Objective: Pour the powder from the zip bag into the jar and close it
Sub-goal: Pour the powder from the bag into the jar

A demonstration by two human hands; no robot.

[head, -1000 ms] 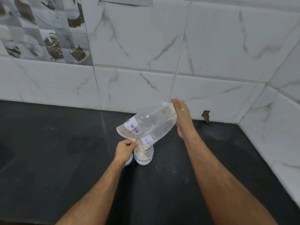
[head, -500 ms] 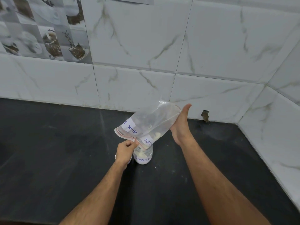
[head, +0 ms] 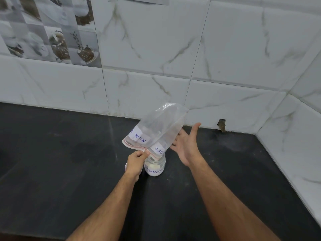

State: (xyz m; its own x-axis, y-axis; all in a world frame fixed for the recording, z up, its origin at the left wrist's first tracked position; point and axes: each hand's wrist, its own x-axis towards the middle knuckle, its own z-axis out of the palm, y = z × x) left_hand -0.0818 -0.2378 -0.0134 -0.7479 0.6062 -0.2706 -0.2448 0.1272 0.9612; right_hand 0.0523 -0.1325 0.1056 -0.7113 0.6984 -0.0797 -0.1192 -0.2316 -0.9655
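A clear zip bag [head: 159, 127] with a "MILK POWDER" label is held upside down, its mouth over a small glass jar [head: 155, 166]. The jar stands on the black counter and holds white powder; its label reads "POWDER". My left hand [head: 136, 161] pinches the bag's zip edge just left of the jar's mouth. My right hand [head: 187, 145] is flat with fingers spread, just right of the bag's lower side, barely apart from it. A white round lid [head: 126, 166] peeks out behind my left hand, mostly hidden.
The black counter [head: 69, 162] runs to white marble-look wall tiles at the back and right, meeting in a corner [head: 258, 133]. A small hole in the back tile [head: 222, 125] sits near the counter line.
My right hand let go of the bag's raised bottom, dropped down and opened flat beside the bag. The bag now stands steeper over the jar. My left hand stayed put.
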